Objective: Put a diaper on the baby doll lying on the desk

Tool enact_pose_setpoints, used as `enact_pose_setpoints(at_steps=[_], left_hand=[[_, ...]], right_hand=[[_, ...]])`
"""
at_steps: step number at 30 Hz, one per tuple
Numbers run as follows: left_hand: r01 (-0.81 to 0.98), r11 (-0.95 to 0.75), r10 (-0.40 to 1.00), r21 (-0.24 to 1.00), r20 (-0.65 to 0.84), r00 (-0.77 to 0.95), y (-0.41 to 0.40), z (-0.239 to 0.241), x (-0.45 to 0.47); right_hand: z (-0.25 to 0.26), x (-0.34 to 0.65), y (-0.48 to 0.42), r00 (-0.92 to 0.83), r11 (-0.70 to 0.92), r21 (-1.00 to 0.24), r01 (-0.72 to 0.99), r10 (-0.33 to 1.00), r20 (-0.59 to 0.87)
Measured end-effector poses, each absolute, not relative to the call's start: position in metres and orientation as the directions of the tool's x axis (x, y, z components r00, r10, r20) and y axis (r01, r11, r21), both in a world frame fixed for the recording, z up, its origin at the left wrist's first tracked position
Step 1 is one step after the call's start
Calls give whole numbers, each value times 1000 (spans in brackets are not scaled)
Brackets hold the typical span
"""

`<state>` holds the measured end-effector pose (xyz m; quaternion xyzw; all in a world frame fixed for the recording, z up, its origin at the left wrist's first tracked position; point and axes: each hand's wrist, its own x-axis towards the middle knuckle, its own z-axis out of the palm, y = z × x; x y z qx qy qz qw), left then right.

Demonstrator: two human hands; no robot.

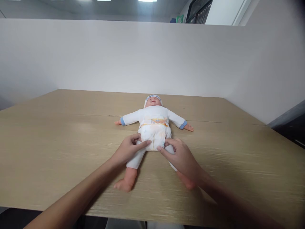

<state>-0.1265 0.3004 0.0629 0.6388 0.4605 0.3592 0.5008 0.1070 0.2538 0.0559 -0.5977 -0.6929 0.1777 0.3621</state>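
A baby doll (152,111) in white clothes with blue cuffs and a printed white cap lies on its back, arms spread and feet toward me. Around its hips sits a white diaper (153,135) with an orange printed band at the waist. My left hand (130,147) pinches the diaper's edge at the leg on the left, thumb on top and fingers tucked behind. On the other side, my right hand (179,154) grips the opposite leg edge the same way. The right hand and wrist cover part of the doll's leg on that side.
The doll rests on a wide light-wood table (71,136) with a seam running across it. A white partition wall (143,57) rises behind the far edge and along the right. A dark object (290,127) stands beyond the right edge.
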Motion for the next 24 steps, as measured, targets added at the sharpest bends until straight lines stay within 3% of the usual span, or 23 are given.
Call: enact_pose_setpoints(at_steps=[4,7,13,20,24], left_hand=[[46,96,940,994,-106,323,303,60,-128],[-15,146,940,989,-134,315,302,58,-129],[-18,109,953,994,-100,284,303,55,-128],[23,51,970,998,-55,238,302,52,-129],[62,-6,983,998,-6,185,302,49,-128]], right_hand=[[55,110,256,3,182,-794,580,974,225],[55,114,256,6,167,-813,558,979,204],[55,115,254,11,175,-744,645,971,238],[50,112,253,-6,327,-686,650,905,426],[47,116,258,-20,320,-732,601,922,386]])
